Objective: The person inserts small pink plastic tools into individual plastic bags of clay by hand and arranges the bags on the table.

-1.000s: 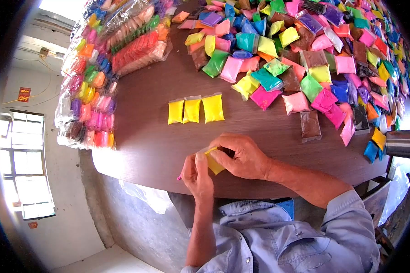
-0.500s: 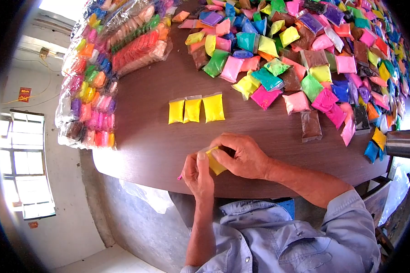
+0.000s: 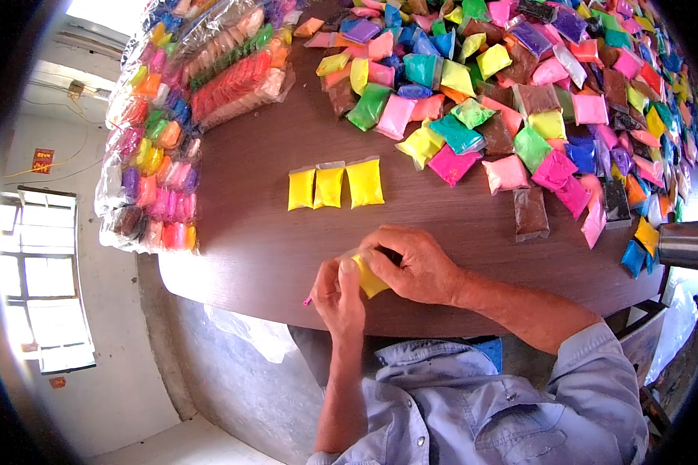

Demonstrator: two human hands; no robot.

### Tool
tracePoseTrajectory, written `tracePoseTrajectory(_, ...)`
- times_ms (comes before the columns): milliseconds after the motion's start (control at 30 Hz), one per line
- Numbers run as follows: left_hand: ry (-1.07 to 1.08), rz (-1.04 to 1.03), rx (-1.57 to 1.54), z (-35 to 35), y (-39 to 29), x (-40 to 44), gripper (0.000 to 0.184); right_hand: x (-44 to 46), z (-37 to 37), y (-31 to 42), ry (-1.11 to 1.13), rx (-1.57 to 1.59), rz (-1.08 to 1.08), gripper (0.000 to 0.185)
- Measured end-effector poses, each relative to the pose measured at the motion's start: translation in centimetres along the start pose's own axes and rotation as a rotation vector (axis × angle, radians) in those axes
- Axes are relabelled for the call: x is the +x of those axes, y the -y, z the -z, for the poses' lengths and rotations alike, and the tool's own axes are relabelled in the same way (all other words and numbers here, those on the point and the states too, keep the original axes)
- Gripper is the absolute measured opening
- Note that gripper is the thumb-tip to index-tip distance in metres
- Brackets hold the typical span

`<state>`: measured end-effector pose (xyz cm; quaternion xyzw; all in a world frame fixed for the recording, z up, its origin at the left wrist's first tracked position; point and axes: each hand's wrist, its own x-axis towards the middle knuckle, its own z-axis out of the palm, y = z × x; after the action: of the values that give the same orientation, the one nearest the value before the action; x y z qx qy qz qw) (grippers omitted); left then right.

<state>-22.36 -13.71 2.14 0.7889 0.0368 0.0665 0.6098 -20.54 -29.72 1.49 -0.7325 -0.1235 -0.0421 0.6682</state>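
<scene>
My left hand (image 3: 338, 298) and my right hand (image 3: 417, 266) meet near the table's front edge, both closed on one small yellow packet (image 3: 374, 284). Thumbs and fingertips pinch its upper end, so that part is mostly hidden. A small pink tip (image 3: 308, 301) pokes out beside my left hand; what it belongs to is hidden. Beyond my hands, more yellow packets lie flat in a row: a left one (image 3: 301, 190), a middle one (image 3: 328, 187) close against it, and a right one (image 3: 365, 184) slightly apart.
A large heap of coloured packets (image 3: 535, 101) covers the back and right of the dark table (image 3: 240, 178). Clear bags of bundled packets (image 3: 151, 155) line the left edge. A brown packet (image 3: 530, 213) lies at the heap's front, and a metal cylinder (image 3: 684, 245) juts in at right.
My fingers have shifted slightly around the yellow packet, and a little more of its face shows. The packets on the table stay as they were.
</scene>
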Motion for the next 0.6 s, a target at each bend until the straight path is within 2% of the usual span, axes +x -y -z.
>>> tracePoseTrajectory(200,0.035,0.014,-0.080,-0.15,0.62,-0.10,0.028,0.00,0.01,0.18,-0.015,0.050,-0.024,0.016)
tracePoseTrajectory(600,0.060,0.003,-0.036,0.20,0.49,-0.08,0.029,-0.01,0.01,-0.11,-0.019,0.043,0.002,0.015)
